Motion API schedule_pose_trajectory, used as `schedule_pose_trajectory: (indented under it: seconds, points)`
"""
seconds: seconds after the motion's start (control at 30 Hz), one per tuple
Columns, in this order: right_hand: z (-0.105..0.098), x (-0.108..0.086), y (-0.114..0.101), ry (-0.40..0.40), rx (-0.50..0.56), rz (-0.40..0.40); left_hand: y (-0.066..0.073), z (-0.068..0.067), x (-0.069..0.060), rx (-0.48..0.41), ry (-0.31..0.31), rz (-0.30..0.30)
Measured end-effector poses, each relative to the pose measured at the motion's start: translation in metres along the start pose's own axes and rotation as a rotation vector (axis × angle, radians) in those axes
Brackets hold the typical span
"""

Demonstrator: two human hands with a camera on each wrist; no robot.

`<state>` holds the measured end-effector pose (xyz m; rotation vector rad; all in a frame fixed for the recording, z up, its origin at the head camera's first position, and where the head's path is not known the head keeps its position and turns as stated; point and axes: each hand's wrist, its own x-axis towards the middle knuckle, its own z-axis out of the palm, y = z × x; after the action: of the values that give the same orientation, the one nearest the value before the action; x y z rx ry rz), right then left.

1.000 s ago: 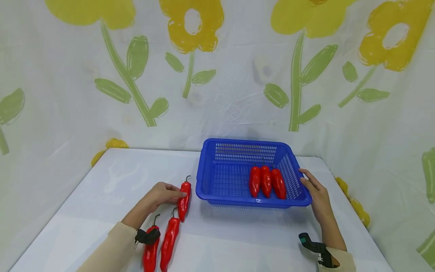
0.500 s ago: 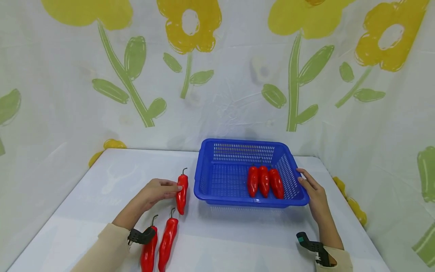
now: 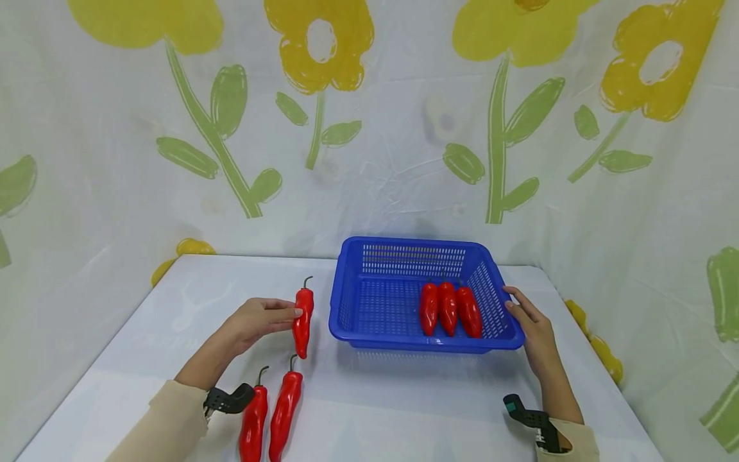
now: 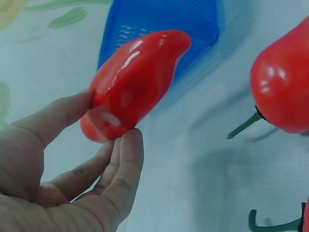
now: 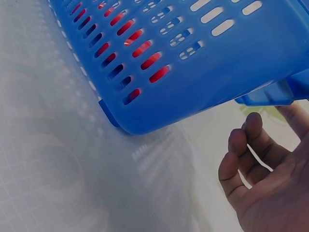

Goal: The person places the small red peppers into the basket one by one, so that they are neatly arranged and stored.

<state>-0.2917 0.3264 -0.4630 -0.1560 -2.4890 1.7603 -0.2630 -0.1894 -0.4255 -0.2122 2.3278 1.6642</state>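
The left hand [image 3: 256, 322] pinches a red pepper [image 3: 302, 338] between thumb and fingers. The pepper is at 9 o'clock from the blue basket [image 3: 375, 308], stem up. In the left wrist view its stem is hidden. Two more peppers [image 3: 283, 410] lie on the table [image 3: 416, 404] at about 8 o'clock from the basket, their tips cut off by the picture's bottom edge. Three peppers [image 3: 447, 311] lie in the basket, toward 4 o'clock. The right hand [image 3: 538, 333] touches the rim at 3 o'clock; I cannot quite tell if it grips.
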Motion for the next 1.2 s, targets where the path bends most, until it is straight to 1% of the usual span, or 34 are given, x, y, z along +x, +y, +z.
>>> schedule_pose_trajectory:
  seconds: [0.3, 0.43, 0.6, 0.9, 1.0, 1.2]
  points:
    - [0.002, -0.001, 0.001, 0.0, 0.019, 0.015, 0.015, -0.007, -0.004, -0.002, -0.024, 0.037]
    - [0.002, 0.0, 0.002, 0.005, 0.01, 0.02, 0.024, -0.007, -0.003, -0.012, -0.044, 0.067]
    - [0.002, 0.0, 0.001, 0.009, 0.012, 0.011, 0.038, -0.005, 0.0, -0.037, -0.066, 0.103]
    - [0.001, -0.001, 0.0, 0.005, 0.026, 0.011, 0.058, 0.004, 0.009, -0.031, -0.097, 0.137]
    - [0.001, 0.0, 0.0, 0.003, 0.03, 0.012, 0.065, 0.009, 0.013, -0.05, -0.116, 0.153]
    - [0.001, 0.001, 0.001, 0.005, 0.02, 0.012, 0.08, 0.02, 0.021, -0.102, -0.147, 0.158]
